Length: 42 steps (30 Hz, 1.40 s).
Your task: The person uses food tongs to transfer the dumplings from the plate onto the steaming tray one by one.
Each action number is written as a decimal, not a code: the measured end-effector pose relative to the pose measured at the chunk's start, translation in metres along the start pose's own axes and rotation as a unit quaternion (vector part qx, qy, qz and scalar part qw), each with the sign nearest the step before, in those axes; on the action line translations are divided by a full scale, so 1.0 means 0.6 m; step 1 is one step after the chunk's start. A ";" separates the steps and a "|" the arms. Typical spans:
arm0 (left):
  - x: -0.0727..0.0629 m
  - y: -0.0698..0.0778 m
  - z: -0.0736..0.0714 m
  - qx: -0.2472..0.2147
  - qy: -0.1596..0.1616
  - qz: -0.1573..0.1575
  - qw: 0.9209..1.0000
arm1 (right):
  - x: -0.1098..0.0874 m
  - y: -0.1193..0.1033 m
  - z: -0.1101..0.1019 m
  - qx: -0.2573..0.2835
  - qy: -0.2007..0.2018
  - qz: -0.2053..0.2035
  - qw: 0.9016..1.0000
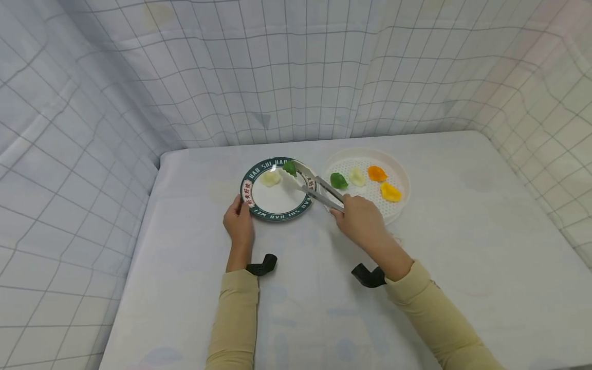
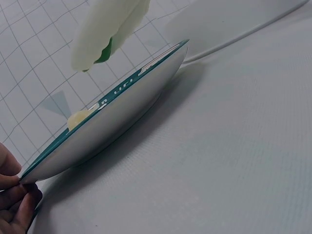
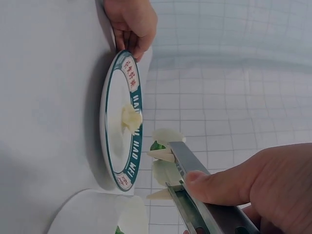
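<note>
My left hand (image 1: 239, 222) pinches the near-left rim of a round plate (image 1: 276, 217) with a dark green lettered border. In the left wrist view the thumb and fingers grip the edge of the plate. A small pale-yellow crumpled piece (image 1: 270, 178) lies on the plate's white middle. With my right hand (image 1: 363, 220) I hold metal tongs (image 3: 197, 180) with pale, broad tips. Over the far right part of the plate, a small green crumpled piece (image 1: 290, 168) sits at these tips. In the right wrist view, the tips largely hide the green piece.
Right of the plate stands a white round tray (image 1: 400, 210) with a dotted floor. It holds a green piece (image 1: 339, 180), a pale-yellow piece (image 1: 357, 177), an orange piece (image 1: 376, 173) and a yellow piece (image 1: 390, 192). A checked curtain (image 1: 277, 77) rises behind the white-covered table.
</note>
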<state>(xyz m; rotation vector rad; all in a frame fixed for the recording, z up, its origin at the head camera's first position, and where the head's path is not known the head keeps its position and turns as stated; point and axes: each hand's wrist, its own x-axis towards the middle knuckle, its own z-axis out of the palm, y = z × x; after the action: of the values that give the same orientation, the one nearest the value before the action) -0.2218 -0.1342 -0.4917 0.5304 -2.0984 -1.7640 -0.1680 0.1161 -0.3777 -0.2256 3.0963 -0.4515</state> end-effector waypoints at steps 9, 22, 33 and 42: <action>0.000 -0.005 0.002 -0.002 0.005 0.003 1.000 | -0.027 0.046 -0.038 0.032 -0.013 -0.026 0.999; 0.000 -0.006 0.002 0.009 0.002 0.002 1.000 | -0.094 0.144 -0.094 0.047 0.018 -0.042 0.998; -0.005 -0.005 0.001 -0.002 0.005 0.006 1.000 | -0.133 0.232 -0.101 0.026 0.005 -0.030 0.999; -0.008 -0.006 0.001 -0.003 0.009 0.013 1.000 | -0.142 0.266 -0.099 -0.013 -0.020 -0.041 0.999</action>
<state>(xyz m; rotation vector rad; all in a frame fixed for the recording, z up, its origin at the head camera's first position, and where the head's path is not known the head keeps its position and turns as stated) -0.2178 -0.1318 -0.4952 0.5132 -2.0787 -1.7449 -0.1075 0.2967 -0.3676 -0.3600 3.0649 -0.4021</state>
